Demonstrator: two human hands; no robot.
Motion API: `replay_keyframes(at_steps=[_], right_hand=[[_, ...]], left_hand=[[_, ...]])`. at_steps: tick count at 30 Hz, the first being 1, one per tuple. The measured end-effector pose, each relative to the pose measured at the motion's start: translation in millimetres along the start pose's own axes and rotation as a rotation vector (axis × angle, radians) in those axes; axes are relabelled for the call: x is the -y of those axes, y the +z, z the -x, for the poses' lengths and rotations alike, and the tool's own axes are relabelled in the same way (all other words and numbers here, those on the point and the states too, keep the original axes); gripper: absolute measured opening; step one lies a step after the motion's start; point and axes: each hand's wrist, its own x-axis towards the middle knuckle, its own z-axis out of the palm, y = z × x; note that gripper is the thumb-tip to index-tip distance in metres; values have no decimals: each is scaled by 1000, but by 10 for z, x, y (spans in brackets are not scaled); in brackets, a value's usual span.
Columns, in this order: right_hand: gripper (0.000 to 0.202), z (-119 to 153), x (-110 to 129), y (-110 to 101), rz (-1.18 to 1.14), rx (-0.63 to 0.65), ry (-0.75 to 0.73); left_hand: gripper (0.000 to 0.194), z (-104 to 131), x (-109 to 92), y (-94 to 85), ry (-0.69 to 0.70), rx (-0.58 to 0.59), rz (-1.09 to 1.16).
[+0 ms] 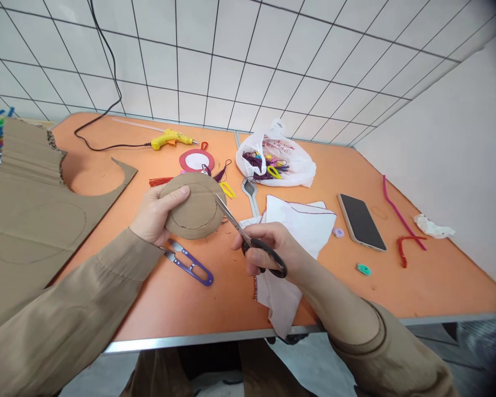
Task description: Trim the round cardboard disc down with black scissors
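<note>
My left hand [159, 212] grips a round cardboard disc [192, 209] by its left edge, thumb on top. A smaller circle is marked on the disc's face. In my right hand [273, 248] is a pair of scissors [235, 223] with black handles. The blades look closed, and their tip touches or hovers over the disc's right part. Below the disc, purple thread snips [192, 267] lie on the orange table. White cloth [297, 220] with a dark red stitched edge lies under and beyond my right hand. A red-rimmed round piece [196, 160] with a white centre sits behind the disc.
A large cut cardboard sheet [37, 220] covers the table's left side. At the back are a yellow glue gun [171, 139] with its cord and a white plastic bag [295, 162] of tassels. A phone [361, 221] and pipe cleaners [403, 212] lie to the right.
</note>
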Motion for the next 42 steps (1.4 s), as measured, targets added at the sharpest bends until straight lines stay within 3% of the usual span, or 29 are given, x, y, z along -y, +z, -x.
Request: replay_keyframes(at_steps=[19,33,37,42], right_hand=[[34,10,85,51,1,5,38],[21,1,73,78,152,-41,26],[25,-10,41,66,96,-14,39],[43,-18,-22,-3,-29,108,-65]], left_hand=[[27,0,33,-9,-1,5,18],[21,-5,27,31,-103,-76,78],[19,-11,11,35,-98,-88,91],[17,-29,9,9,-77,-93,100]])
